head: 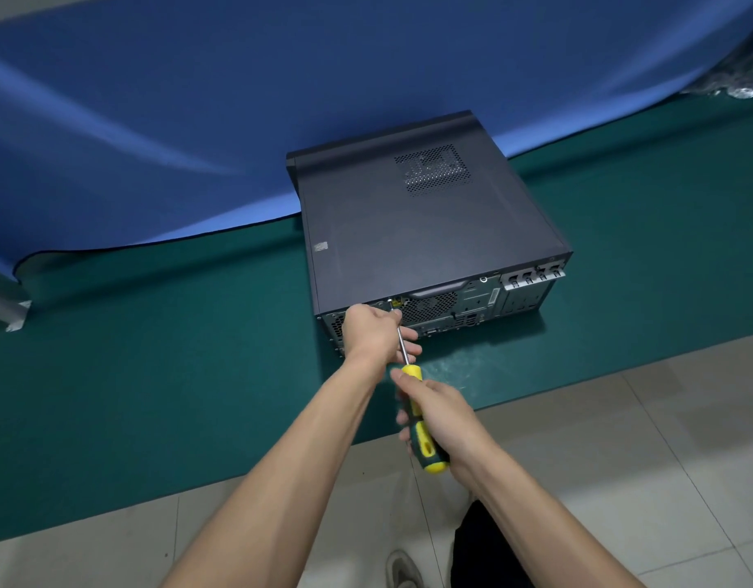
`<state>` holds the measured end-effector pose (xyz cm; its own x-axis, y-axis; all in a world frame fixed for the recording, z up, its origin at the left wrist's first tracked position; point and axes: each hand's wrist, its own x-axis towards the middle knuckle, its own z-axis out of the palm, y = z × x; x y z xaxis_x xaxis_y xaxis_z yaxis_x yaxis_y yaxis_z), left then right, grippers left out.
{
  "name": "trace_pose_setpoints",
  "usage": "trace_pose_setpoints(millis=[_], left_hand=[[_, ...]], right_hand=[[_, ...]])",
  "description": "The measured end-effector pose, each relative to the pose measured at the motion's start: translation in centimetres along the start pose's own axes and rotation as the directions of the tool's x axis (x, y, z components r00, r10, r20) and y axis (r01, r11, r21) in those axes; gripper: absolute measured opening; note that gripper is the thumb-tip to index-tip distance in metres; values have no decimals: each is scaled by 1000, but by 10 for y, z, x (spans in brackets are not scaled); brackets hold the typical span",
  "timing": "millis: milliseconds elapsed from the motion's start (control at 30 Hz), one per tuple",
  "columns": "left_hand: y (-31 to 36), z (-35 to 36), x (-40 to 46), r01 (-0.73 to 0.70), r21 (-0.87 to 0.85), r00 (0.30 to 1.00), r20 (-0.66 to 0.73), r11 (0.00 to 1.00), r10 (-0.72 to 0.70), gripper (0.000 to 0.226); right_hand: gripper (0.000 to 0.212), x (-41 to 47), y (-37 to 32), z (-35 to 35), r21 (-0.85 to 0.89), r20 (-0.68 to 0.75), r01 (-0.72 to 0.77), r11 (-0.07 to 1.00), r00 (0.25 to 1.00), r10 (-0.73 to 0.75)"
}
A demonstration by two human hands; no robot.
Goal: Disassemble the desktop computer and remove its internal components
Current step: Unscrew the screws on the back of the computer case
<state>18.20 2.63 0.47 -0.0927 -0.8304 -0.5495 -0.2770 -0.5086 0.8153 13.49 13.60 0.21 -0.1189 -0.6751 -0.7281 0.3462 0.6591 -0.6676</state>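
Right grip: the right hand (440, 418) is wrapped tight around the yellow-and-dark-green plastic handle of the long steel-shafted screwdriver (413, 401), butt end poking out at about 5 o'clock from the palm.
Left grip: the left hand (372, 331) pinches the bare shaft near its tip, fingers curled about it to steady it; the remaining fingers hang below the shaft.
Tool axis: the shaft runs from the handle toward 11 o'clock, tip landing at the upper edge of the case's rear panel, beside a small yellow label. The screw itself is too small to make out.
Case: the dark grey metal desktop computer case (425, 222) lies flat on the green bench mat (154, 354), side cover on, vent grille up, rear ports facing the person, at 12 o'clock from both hands.
Nearer hand: the left, touching the rear panel; the right sits back along the tool.
Arms: both forearms reach forward, converging.
Step, as I judge it: loosening a rear cover screw, early in the job.
Behind: a blue sheet (196, 120) curls up past the case.
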Motion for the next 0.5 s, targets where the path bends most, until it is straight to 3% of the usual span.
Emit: trace_pose_setpoints(millis=[100,200,267,400,500], left_hand=[[-5,-1,-1,29,-136,999,44,990,-24,24],[-7,-4,-1,22,-102,998,54,995,-16,18],[-6,-2,-1,24,-114,999,49,993,-18,18],[-6,3,-1,62,-243,996,83,968,-43,14],[-4,3,3,122,-421,992,89,899,-93,12]], right_hand=[[31,-3,-3,-2,122,105,-31,992,994,18],[25,1,1,0,7,-10,101,995,995,-101],[25,2,3,1,4,-51,99,995,994,-98],[29,2,0,1,130,79,-6,991,997,-5],[22,5,3,-1,22,-37,103,994,994,-102]])
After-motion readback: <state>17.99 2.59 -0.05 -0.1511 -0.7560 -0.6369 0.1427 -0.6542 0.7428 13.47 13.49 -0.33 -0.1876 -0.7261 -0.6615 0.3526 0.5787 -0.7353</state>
